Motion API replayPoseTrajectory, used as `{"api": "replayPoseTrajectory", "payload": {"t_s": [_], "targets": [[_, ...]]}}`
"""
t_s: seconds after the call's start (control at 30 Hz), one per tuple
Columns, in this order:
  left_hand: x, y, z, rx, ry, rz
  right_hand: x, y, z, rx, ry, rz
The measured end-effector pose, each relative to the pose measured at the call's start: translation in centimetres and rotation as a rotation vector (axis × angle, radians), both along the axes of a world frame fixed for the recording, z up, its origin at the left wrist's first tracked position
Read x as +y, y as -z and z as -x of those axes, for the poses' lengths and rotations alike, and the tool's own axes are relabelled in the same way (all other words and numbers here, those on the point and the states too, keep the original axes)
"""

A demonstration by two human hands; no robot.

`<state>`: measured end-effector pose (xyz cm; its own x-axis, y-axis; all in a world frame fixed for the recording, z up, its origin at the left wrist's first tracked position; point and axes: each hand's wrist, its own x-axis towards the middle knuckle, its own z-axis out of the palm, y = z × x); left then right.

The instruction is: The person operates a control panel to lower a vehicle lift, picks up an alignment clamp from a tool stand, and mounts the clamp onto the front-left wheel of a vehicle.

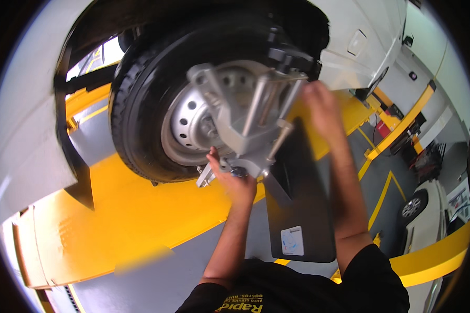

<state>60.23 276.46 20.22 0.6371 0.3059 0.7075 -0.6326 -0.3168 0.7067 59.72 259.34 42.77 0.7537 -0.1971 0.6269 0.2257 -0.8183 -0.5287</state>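
A grey metal wheel alignment clamp (251, 136) with bright guide rods is held tilted in front of a van's wheel. My left hand (234, 180) is closed round its lower end, the thumb sticking up beside the frame. At the clamp's upper right end, my right hand (321, 107) is curled against it; motion blurs its fingers. A flat black target panel (300, 208) with a white sticker hangs from the clamp between my forearms. Behind it are the silver steel rim (184, 121) and the black tyre (136, 112). Whether the clamp touches the rim I cannot tell.
White bodywork (31, 109) curves round the wheel arch. Below the tyre runs a yellow lift platform (141, 219) over a grey floor (156, 281). Yellow lift parts (402, 122) stand to the right, with a white car (425, 224) farther off.
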Motion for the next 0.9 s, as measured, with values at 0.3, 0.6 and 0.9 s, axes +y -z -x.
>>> {"api": "replayPoseTrajectory", "payload": {"t_s": [0.3, 0.6, 0.9], "targets": [[1.1, -0.1, 0.5, 0.067, -0.082, -0.174, 0.9, 0.8, -4.2, 0.047, 0.061, 0.156], [0.5, -0.2, 0.5, 0.058, -0.11, -0.217, -0.4, 1.3, -5.9, 0.263, -0.416, -0.696], [0.2, -0.7, 0.6, 0.049, -0.109, -0.215, -0.5, 0.7, -5.5, 0.373, -0.603, -1.301]]}}
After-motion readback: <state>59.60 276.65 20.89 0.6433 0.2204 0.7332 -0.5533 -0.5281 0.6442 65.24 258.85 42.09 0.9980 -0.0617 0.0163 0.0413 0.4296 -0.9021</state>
